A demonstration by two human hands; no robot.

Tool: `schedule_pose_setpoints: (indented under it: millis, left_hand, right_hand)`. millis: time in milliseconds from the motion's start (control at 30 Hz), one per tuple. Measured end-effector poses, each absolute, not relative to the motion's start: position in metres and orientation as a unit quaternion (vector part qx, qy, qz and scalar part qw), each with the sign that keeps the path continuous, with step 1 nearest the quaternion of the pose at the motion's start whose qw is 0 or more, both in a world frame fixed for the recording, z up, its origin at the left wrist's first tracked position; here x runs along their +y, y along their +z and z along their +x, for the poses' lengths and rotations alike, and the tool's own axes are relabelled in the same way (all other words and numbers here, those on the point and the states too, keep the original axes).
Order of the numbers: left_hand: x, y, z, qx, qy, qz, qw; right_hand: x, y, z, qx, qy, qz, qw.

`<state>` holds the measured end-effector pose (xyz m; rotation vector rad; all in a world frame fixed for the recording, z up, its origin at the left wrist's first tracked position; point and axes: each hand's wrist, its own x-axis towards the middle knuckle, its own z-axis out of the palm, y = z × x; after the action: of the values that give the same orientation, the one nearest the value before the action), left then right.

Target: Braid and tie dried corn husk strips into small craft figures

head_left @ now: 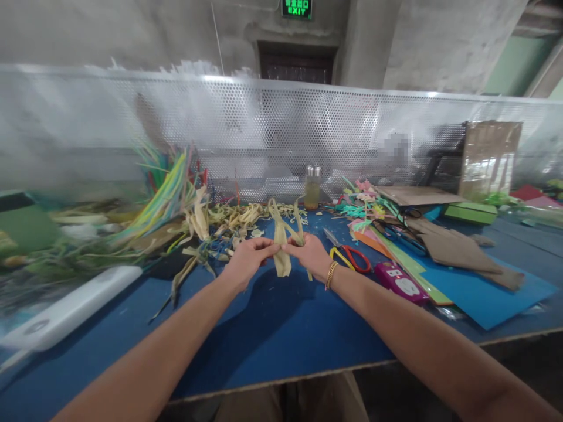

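Observation:
A pale green-yellow strip of dried corn husk (282, 266) is held up over the blue tabletop (303, 334). My left hand (254, 258) pinches its left edge between thumb and fingers. From the other side my right hand (311, 256), with a gold bracelet at the wrist, pinches the same husk, the two thumbs almost touching. More thin husk strands (298, 225) stick up and hang down by the right fingers. Just right of that hand lie red-and-yellow-handled scissors (355, 258), blades pointing away.
Heaped dried husks (237, 220) and coloured strips (169, 190) lie to the left, beside a white power strip (74, 308). A glass jar (312, 187) stands before the perforated metal screen (281, 129). Rightward are a purple box (400, 283), blue card (479, 293) and brown cardboard pieces (457, 246).

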<state>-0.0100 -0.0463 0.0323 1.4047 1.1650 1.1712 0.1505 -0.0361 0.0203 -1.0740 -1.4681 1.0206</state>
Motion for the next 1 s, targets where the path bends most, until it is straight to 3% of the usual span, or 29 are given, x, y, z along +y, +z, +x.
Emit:
schedule_pose_setpoints:
  millis: [800, 1000]
  left_hand:
    - [-0.045, 0.023, -0.007, 0.478, 0.485, 0.588, 0.437]
    - [-0.044, 0.023, -0.006, 0.432, 0.485, 0.586, 0.484]
  right_hand:
    - [-0.032, 0.015, 0.152, -0.701, 0.330, -0.436, 0.457]
    - [-0.029, 0.015, 0.151, -0.701, 0.306, -0.444, 0.467]
